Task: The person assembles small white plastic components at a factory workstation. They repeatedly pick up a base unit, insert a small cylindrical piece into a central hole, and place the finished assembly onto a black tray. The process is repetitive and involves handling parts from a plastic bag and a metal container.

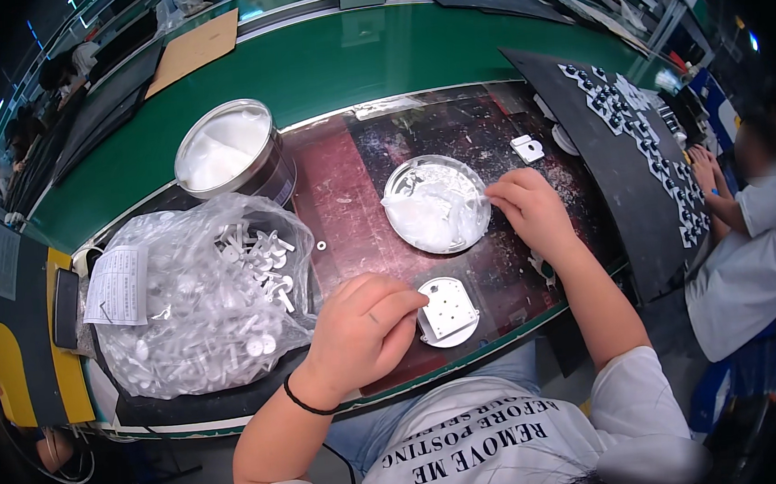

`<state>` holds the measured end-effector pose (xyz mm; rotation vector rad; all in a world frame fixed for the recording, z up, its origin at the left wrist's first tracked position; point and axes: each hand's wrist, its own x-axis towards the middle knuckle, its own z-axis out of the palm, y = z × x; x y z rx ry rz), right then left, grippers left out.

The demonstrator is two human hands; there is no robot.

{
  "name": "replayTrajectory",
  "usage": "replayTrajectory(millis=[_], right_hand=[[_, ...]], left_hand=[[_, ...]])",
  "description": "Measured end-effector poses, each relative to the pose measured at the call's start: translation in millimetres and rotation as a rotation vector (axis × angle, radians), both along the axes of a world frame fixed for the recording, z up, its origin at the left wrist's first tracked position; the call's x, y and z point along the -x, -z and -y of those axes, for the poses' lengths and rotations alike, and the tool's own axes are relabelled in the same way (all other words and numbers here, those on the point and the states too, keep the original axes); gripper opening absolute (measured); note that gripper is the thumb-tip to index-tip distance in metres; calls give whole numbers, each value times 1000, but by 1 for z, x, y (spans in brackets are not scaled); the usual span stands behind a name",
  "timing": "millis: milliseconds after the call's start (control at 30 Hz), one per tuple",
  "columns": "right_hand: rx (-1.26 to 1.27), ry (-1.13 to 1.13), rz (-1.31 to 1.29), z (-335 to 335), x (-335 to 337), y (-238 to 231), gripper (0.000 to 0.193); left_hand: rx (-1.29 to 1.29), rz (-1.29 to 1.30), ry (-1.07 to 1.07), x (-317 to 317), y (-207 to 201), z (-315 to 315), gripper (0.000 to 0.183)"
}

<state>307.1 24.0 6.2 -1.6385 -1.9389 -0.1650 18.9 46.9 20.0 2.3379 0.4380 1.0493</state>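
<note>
My left hand (363, 334), with a black band on its wrist, has its fingers pinched together. Its fingertips are at the left edge of a white round plate with small holes (450, 312), which lies near the table's front edge. Whatever the pinch holds is hidden. Beyond that plate sits a shallow round metal dish (412, 233) with white, grease-like stuff and crumpled translucent plastic film (440, 213) in it. At the dish's right rim, my right hand (534, 209) pinches the edge of the film.
At left, a clear bag (170, 338) bulges with white plastic parts; behind it stands a metal can (282, 173) with white contents. A small white ring (321, 246) and a white bracket (527, 149) lie on the table. A black board (612, 163) with several parts slopes at right, beside another person (740, 253).
</note>
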Motion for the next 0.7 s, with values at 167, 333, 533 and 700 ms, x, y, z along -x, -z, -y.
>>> replayTrajectory(millis=[167, 333, 533, 700], right_hand=[[-3, -6, 56, 1, -2, 0, 10], [21, 0, 96, 2, -1, -2, 10], [39, 30, -32, 6, -3, -4, 11], [230, 122, -482, 14, 0, -3, 15]], left_hand=[[-4, -2, 3, -1, 1, 0, 21], [-2, -7, 1, -2, 1, 0, 21], [-4, -13, 2, -1, 1, 0, 21], [-3, -31, -1, 0, 2, -1, 21]])
